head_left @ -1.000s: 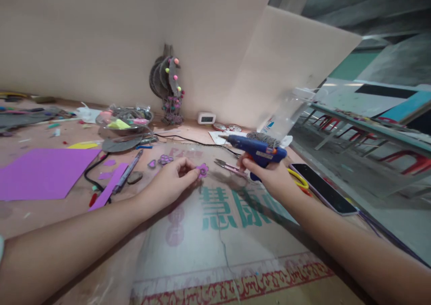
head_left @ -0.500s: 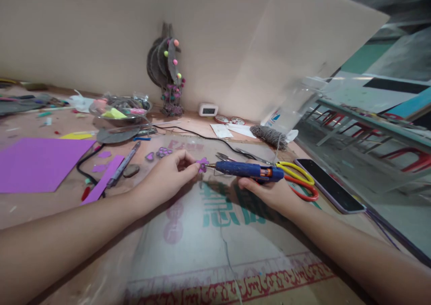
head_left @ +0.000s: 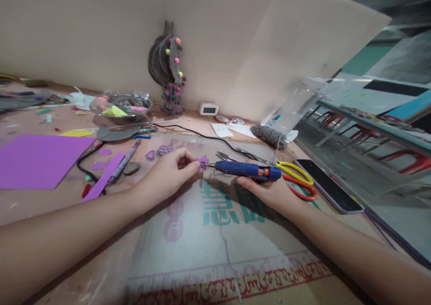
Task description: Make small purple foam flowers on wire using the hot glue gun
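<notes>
Between the thumb and fingers of my left hand is a small purple flower-like piece. My right hand is wrapped round a blue glue gun, whose metal tip points left and meets the purple piece. A thin grey strand runs down the board below the piece. Beyond my left hand lie a purple heart and a purple flower with a dark outline.
Yellow and red scissors and a phone lie on the right. Purple sheet, pen and filled bowl are on the left. Yarn, a small clock and a hanging felt ornament are at the back.
The view has shifted very slightly. Both hands keep their holds, and the glue gun's tip stays at the purple piece.
</notes>
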`<action>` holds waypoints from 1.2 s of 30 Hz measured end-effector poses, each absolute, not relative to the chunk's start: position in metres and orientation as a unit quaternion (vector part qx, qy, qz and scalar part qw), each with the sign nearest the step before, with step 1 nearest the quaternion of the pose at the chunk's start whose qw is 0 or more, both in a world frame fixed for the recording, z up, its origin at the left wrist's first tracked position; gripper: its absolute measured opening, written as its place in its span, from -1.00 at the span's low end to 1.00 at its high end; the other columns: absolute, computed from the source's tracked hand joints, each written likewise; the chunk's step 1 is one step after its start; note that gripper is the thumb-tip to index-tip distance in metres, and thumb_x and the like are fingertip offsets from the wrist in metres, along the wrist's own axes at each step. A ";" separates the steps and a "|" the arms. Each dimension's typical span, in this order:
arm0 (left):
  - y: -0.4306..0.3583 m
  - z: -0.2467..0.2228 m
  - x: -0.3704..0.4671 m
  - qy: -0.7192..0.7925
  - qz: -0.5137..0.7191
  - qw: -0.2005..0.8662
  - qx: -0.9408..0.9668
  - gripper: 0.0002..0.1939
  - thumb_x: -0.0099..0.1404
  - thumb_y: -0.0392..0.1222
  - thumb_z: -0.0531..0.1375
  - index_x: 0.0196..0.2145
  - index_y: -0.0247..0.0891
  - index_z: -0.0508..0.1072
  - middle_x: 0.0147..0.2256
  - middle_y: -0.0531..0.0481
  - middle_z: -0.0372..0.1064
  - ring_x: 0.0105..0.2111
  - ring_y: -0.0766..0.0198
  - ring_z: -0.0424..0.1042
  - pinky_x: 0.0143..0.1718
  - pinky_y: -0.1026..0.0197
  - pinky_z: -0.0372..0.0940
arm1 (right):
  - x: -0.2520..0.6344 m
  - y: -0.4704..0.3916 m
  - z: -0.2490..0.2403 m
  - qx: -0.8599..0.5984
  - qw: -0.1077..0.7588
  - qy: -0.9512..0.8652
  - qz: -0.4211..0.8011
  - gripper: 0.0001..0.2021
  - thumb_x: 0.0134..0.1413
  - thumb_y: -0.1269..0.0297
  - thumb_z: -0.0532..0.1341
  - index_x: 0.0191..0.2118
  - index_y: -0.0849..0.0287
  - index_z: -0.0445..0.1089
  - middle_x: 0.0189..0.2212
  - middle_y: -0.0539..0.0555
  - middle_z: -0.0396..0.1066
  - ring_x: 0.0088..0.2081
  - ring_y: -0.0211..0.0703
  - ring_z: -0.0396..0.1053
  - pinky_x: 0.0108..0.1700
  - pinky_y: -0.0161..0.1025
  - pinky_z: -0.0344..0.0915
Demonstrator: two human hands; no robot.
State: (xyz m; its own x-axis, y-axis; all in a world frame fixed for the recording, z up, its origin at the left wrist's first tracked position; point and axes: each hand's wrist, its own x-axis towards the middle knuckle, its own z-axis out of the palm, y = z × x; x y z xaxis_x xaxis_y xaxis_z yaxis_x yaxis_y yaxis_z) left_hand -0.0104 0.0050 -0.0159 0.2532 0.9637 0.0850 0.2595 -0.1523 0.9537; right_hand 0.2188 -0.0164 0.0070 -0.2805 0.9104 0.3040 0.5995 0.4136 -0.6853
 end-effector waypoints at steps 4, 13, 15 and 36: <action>0.005 -0.017 -0.011 0.469 0.391 0.451 0.652 -0.84 0.20 -0.13 0.10 -0.46 -0.24 0.27 -0.60 0.13 0.28 -0.67 0.43 0.17 -0.64 0.35 0.04 | 0.219 -0.015 0.005 -0.487 0.353 -0.763 0.236 -0.86 -0.07 0.21 0.25 -0.36 0.13 0.39 -0.42 0.04 0.51 -0.37 -0.08 0.49 -0.28 -0.18 0.48; 0.006 -0.019 -0.012 0.468 0.393 0.459 0.645 -0.84 0.20 -0.11 0.12 -0.46 -0.24 0.28 -0.60 0.13 0.29 -0.67 0.43 0.17 -0.64 0.36 0.03 | 0.220 -0.016 0.004 -0.494 0.350 -0.760 0.236 -0.85 -0.07 0.21 0.25 -0.33 0.12 0.40 -0.39 0.06 0.52 -0.34 -0.05 0.49 -0.26 -0.15 0.48; 0.006 -0.020 -0.012 0.468 0.396 0.460 0.642 -0.83 0.20 -0.10 0.12 -0.45 -0.23 0.29 -0.62 0.14 0.28 -0.69 0.44 0.14 -0.64 0.36 0.02 | 0.220 -0.016 0.004 -0.492 0.350 -0.762 0.236 -0.85 -0.07 0.21 0.26 -0.34 0.12 0.40 -0.40 0.05 0.52 -0.35 -0.05 0.49 -0.26 -0.16 0.48; 0.006 -0.019 -0.012 0.465 0.393 0.456 0.649 -0.82 0.20 -0.09 0.11 -0.47 -0.23 0.28 -0.62 0.15 0.28 -0.70 0.45 0.13 -0.64 0.35 0.02 | 0.215 -0.019 0.009 -0.513 0.334 -0.757 0.228 -0.86 -0.07 0.26 0.24 -0.32 0.13 0.40 -0.36 0.05 0.53 -0.31 -0.06 0.50 -0.21 -0.18 0.48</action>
